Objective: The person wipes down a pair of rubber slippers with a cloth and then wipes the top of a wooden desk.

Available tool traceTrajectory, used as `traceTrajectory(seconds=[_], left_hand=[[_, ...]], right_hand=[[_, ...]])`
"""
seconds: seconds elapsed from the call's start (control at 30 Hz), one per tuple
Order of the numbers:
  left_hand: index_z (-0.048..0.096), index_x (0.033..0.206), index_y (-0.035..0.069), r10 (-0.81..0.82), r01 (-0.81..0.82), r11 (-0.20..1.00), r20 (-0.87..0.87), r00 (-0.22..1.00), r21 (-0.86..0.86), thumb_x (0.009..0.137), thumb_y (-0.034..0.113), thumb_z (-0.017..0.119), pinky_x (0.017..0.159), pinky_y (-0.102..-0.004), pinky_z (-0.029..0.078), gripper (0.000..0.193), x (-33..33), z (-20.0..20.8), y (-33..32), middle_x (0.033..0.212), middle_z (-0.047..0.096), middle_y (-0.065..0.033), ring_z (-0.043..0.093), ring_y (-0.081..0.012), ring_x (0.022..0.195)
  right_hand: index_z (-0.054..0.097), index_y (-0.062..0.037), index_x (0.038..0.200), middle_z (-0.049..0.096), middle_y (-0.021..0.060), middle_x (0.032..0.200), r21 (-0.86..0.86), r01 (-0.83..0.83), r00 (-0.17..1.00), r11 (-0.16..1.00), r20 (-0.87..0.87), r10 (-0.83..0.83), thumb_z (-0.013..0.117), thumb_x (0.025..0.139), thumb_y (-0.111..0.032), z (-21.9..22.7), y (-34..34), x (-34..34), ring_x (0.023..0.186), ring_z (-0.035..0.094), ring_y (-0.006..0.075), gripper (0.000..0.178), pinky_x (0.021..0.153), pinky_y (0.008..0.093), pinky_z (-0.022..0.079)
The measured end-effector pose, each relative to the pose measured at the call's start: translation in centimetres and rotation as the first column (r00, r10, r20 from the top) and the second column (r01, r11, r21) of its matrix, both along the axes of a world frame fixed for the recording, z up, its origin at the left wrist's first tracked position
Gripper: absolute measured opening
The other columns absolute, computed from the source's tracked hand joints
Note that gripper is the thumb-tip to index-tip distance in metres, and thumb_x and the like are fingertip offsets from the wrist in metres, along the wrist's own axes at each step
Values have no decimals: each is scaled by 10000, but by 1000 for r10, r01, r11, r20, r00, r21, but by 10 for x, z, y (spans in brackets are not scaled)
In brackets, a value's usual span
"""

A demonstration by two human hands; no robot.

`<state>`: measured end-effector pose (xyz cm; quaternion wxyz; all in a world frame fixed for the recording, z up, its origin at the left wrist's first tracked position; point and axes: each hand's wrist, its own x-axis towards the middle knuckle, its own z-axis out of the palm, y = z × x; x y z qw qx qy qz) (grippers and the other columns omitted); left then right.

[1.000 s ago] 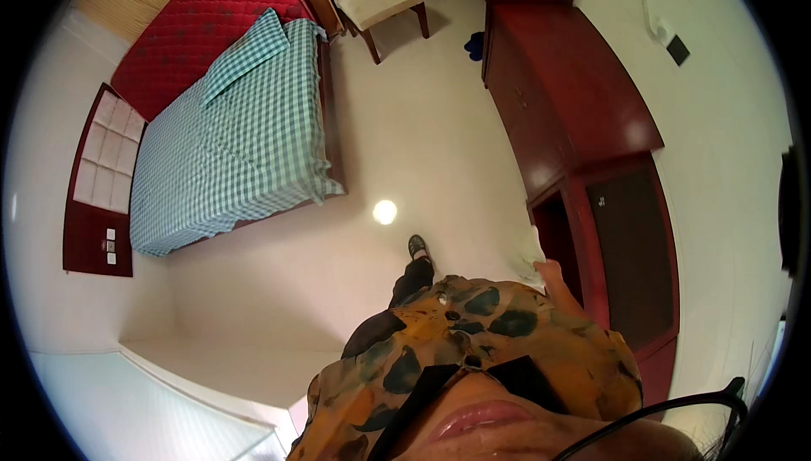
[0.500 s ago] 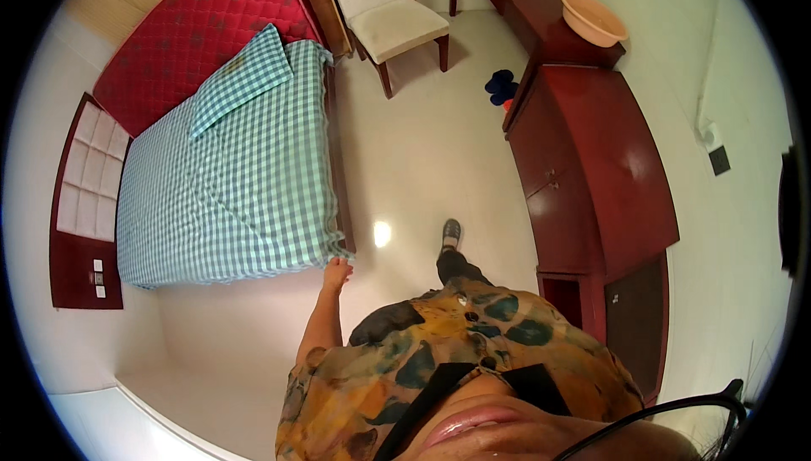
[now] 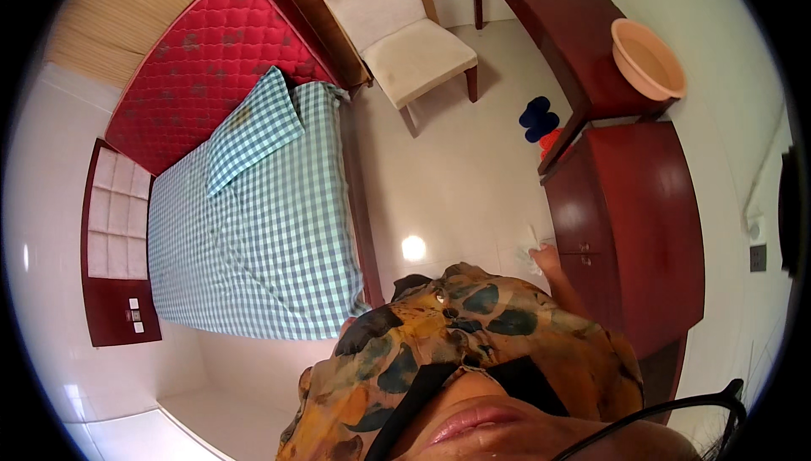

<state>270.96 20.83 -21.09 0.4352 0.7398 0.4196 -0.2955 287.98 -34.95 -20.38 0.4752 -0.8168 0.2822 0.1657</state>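
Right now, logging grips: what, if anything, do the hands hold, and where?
The right hand grips a crumpled white cloth by one bunched end; the left hand is hidden.

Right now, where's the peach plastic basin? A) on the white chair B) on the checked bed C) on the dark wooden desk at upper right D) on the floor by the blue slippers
C: the peach plastic basin sits on the far end of the dark wooden desk, apart from the white chair and the checked bed.
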Motion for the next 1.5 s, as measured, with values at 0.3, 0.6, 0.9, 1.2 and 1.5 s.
traceTrajectory(seconds=[0.3,0.6,0.9,1.2,1.5], left_hand=[[545,935,97,-48,43,997,-71,996,-69,844,283,538,524,-310,455,207,160,-53,29,739,614,-41,584,-157,639],[546,933,108,-487,491,871,174,856,19,832,265,555,512,-313,450,187,452,-62,60,736,611,-35,578,-163,625],[571,851,98,225,-144,943,255,940,-302,770,245,582,399,-310,421,169,613,-61,63,681,607,-69,551,-187,498],[606,705,56,-486,483,874,-97,869,-48,741,218,582,533,-366,468,168,558,-81,8,711,606,-99,589,-226,629],[599,698,55,-990,896,7,-126,70,445,753,217,574,633,-380,457,173,637,-94,-13,702,567,-72,552,-241,711]], right_hand=[[600,47,988,641,83,850,82,1,931,997,364,-31,600,787,-173,106,70,195,779,577,140,299,699,289,458],[586,29,961,603,86,821,-90,231,707,969,700,-103,548,836,-76,226,101,345,765,522,109,168,683,270,442],[549,19,1135,599,86,1052,193,506,395,841,815,-425,500,919,-184,294,71,495,892,564,163,300,755,284,464],[557,26,1138,596,127,1097,176,616,296,768,851,-433,549,881,-268,312,-28,661,939,587,210,391,780,320,487],[526,-61,1173,567,163,1096,-959,159,964,233,201,172,478,892,-332,274,-83,725,961,569,297,394,805,380,473]])
